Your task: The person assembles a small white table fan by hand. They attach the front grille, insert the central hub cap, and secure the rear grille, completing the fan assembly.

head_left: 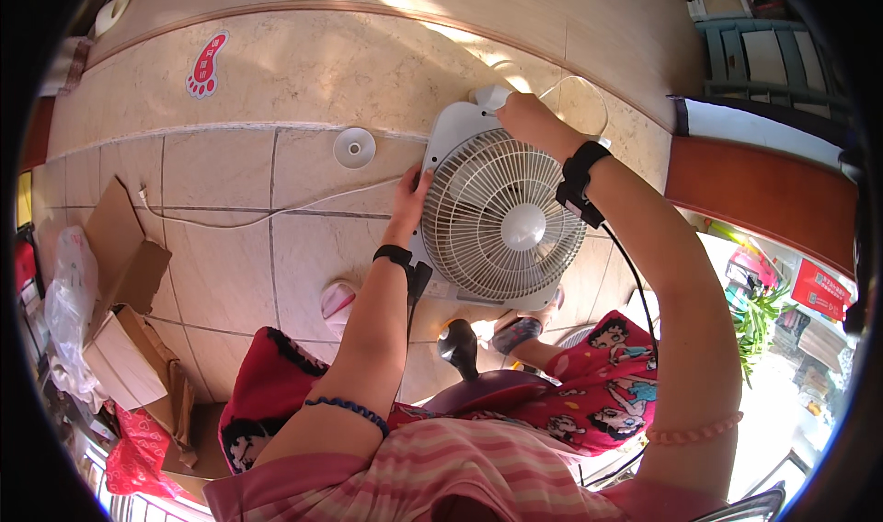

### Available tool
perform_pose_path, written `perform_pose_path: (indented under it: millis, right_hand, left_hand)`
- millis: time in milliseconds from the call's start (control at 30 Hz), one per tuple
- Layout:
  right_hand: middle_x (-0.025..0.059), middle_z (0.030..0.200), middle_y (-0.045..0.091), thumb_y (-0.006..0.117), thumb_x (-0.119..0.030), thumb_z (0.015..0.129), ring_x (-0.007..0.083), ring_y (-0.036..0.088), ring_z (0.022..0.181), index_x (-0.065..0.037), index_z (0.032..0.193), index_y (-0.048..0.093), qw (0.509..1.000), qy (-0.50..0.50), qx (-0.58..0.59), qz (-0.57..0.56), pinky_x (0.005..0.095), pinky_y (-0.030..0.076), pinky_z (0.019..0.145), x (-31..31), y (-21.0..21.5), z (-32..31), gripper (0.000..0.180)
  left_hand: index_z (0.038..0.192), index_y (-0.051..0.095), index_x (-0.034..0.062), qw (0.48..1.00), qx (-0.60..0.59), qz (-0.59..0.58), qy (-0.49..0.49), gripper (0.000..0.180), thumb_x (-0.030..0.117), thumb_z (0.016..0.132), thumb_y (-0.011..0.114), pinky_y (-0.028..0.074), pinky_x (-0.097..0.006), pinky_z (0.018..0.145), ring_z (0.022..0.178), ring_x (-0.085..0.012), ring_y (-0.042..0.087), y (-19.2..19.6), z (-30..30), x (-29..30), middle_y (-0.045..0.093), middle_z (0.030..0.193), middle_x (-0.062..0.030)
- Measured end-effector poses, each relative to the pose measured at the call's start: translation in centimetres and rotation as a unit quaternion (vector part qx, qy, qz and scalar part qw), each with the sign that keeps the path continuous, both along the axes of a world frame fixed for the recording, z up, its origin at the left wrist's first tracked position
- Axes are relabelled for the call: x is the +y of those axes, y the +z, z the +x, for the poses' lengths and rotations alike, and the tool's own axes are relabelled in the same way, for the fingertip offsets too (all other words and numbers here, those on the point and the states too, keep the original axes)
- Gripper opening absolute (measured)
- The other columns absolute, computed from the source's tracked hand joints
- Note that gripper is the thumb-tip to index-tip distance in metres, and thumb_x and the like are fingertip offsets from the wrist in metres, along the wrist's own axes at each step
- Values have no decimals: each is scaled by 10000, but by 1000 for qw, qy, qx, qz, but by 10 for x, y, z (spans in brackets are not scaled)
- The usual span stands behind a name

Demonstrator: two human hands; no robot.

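A white fan (524, 177) with a round grille and a square housing is tipped with its grille facing up in front of me. My left hand (411, 197) grips the housing's left edge, fingers partly hidden. My right hand (535, 125) is closed at the fan's far edge, on a white blocky part (490, 97) there; whether that part is attached I cannot tell. A white power cord (267, 217) trails left from the fan to a plug (143, 194). Beyond my left hand a small white round cup-like piece (354, 148) lies on the tiles.
A raised stone step (303, 71) with a red footprint sticker (207, 65) runs across the far side. Opened cardboard boxes (120, 246) and a clear plastic bag (69, 292) stand left. A dark knob-ended object (457, 345) sits near my knees. Green plants (763, 320) are at right.
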State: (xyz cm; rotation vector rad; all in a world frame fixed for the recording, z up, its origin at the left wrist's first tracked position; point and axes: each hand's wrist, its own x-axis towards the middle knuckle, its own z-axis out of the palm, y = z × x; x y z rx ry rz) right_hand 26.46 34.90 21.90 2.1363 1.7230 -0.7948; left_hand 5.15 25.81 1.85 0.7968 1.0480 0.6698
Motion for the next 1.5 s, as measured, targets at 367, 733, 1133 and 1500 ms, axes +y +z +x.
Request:
perform_pose_path:
  millis: [367,733,1133,1500]
  right_hand:
    - [141,857,664,591,-98,844,294,696,799,-32,920,622,940,308,-142,34,408,566,662,-1,-9,-6,105]
    - [173,881,697,663,-178,809,240,684,785,-36,764,655,973,202,-102,39,351,545,650,3,11,-13,149]
    - [189,805,693,633,-227,858,247,700,746,39,841,650,997,-43,-1,-70,360,546,623,14,16,-7,267]
    - [130,695,666,605,-177,866,256,665,612,19,770,643,999,38,33,18,354,512,532,-7,-9,16,221]
  left_hand:
    - [1223,578,-12,1000,7,3,8,485,370,926,619,446,-286,878,972,-157,579,5,-1,2,656,1057,-99]
    - [1238,574,-8,1000,16,-25,7,497,372,923,628,454,-281,852,941,-144,580,6,0,2,658,1024,-79]
    - [1234,575,-12,999,35,-21,-1,511,380,912,638,451,-286,873,982,-159,583,1,0,1,662,1060,-104]
    - [1214,591,-8,1000,19,9,6,487,380,921,620,454,-301,871,964,-177,590,-5,1,-1,666,1052,-111]
